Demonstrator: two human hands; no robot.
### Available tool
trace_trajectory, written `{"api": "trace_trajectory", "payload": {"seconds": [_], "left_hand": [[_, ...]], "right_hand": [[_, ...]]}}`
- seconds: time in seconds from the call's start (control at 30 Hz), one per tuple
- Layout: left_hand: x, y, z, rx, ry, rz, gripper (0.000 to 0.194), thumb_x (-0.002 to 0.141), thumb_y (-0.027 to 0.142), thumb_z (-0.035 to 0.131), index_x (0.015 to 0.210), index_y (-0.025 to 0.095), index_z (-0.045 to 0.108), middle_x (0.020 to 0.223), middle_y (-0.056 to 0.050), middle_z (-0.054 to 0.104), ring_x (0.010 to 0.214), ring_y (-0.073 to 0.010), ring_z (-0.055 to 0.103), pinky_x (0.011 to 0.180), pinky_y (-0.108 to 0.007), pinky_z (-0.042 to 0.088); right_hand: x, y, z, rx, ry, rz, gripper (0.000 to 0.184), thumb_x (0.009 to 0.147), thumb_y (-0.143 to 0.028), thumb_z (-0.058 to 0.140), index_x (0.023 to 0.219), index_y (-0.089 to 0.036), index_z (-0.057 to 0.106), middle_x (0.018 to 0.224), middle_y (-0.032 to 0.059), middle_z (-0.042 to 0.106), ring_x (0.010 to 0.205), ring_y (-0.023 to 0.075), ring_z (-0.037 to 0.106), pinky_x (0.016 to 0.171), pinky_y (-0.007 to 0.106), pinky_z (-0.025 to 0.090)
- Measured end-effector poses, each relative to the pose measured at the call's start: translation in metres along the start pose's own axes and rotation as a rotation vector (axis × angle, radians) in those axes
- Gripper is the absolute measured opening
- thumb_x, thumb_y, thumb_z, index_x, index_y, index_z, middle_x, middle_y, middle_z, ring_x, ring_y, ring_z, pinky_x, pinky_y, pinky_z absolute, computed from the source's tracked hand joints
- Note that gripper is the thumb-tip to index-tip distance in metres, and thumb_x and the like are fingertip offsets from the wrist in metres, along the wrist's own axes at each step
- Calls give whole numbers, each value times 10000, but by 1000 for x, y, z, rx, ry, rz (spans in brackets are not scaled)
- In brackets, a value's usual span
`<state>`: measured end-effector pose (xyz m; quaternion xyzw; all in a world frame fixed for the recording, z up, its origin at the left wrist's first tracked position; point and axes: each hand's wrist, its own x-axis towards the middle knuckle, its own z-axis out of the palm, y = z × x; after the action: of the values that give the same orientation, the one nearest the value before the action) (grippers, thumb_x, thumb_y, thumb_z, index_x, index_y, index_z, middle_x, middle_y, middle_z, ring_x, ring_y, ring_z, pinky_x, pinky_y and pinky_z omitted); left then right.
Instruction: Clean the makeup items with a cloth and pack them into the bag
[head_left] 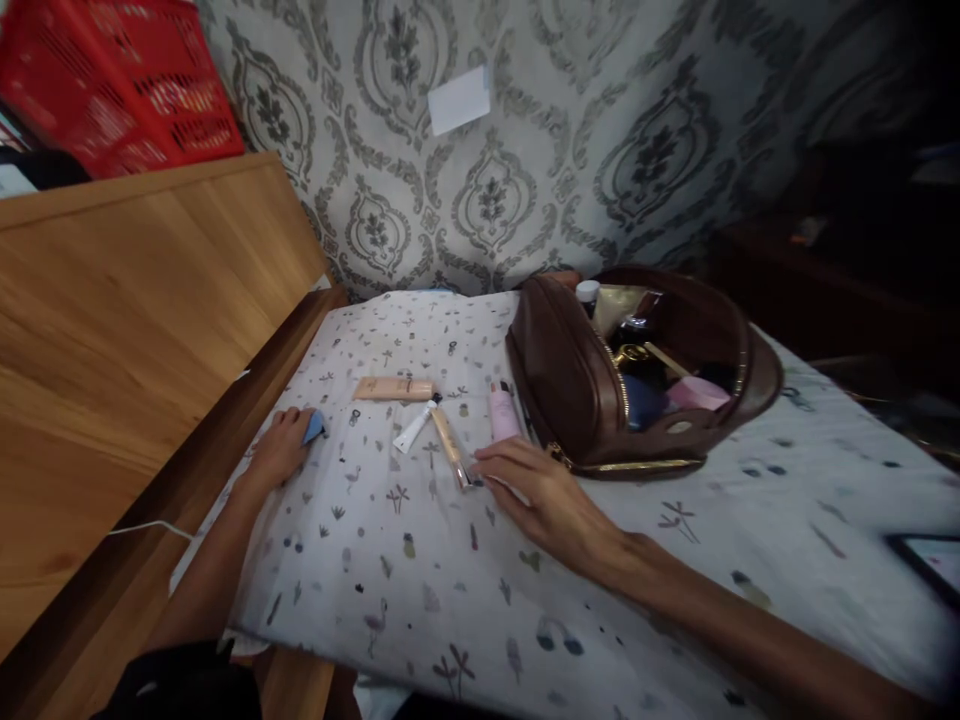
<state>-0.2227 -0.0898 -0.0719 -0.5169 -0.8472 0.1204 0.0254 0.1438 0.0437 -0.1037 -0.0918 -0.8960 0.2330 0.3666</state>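
Observation:
My left hand point(283, 446) rests on the printed bed sheet point(420, 560) near the wooden edge, fingers curled on a small blue item point(314, 427). My right hand point(536, 492) lies flat on the sheet, fingers stretched toward a slim beige tube point(450, 447) and just below a pink tube point(502, 412). A white tube point(413, 428) and a peach tube point(394, 389) lie beside them. An open brown toiletry bag point(577, 385) holding several cosmetics sits just right of the tubes.
A wooden headboard point(127, 330) rises at left, with a red plastic crate point(120, 80) behind it. Patterned wallpaper point(570, 150) backs the bed. A white cable point(146, 526) runs by the wood edge. A tablet corner point(930, 562) shows at right.

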Motion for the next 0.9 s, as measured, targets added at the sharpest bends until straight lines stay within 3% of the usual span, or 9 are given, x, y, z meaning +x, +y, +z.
{"api": "trace_trajectory", "payload": {"seconds": [0.17, 0.37, 0.47, 0.57, 0.63, 0.73, 0.9], "left_hand": [[8, 1, -12, 63, -42, 68, 197, 839, 141, 501, 1024, 127, 567, 1136, -184, 623, 1101, -322, 555, 932, -381, 426], [11, 8, -12, -20, -15, 35, 227, 896, 318, 477, 1079, 187, 497, 907, -72, 656, 821, -255, 626, 669, -297, 406], [8, 30, -22, -337, 101, 41, 227, 872, 414, 490, 979, 214, 510, 771, 3, 596, 754, -215, 592, 669, -277, 409], [5, 66, -38, -784, 139, 147, 288, 776, 441, 598, 930, 200, 558, 778, 24, 594, 763, -186, 579, 708, -264, 440], [3, 93, -46, -1086, 75, 152, 384, 706, 428, 692, 984, 177, 605, 797, 20, 613, 753, -169, 578, 706, -256, 453], [-1, 132, -51, -1483, -32, -14, 507, 598, 420, 806, 992, 155, 630, 747, 12, 625, 673, -150, 576, 635, -248, 455], [-2, 171, -45, -1827, -121, -101, 427, 486, 341, 862, 781, 148, 622, 637, 3, 631, 549, -111, 550, 559, -236, 450]], "right_hand": [[-9, 4, 30, 231, 11, 206, 210, 934, -153, 491, 1001, -174, 689, 937, 83, 726, 899, 187, 676, 800, 340, 568], [-20, 3, 34, 356, -8, 425, 237, 921, -253, 506, 999, -173, 716, 933, 82, 734, 833, 180, 678, 726, 302, 542], [-20, 4, 32, 422, 3, 504, 255, 907, -289, 508, 999, -171, 715, 911, 69, 739, 829, 180, 676, 682, 284, 530], [-18, 3, 30, 460, 13, 540, 283, 902, -332, 516, 1016, -163, 712, 897, 66, 738, 818, 182, 674, 704, 299, 528], [-17, 3, 29, 465, 7, 547, 301, 907, -359, 521, 1032, -160, 708, 885, 64, 733, 795, 178, 666, 717, 310, 525], [-18, 2, 30, 494, -2, 554, 329, 905, -392, 537, 1077, -157, 690, 858, 55, 707, 747, 165, 648, 679, 300, 523], [-21, 7, 37, 741, -9, 607, 462, 879, -461, 592, 1217, -147, 585, 877, 55, 681, 719, 155, 658, 640, 294, 547]]}}
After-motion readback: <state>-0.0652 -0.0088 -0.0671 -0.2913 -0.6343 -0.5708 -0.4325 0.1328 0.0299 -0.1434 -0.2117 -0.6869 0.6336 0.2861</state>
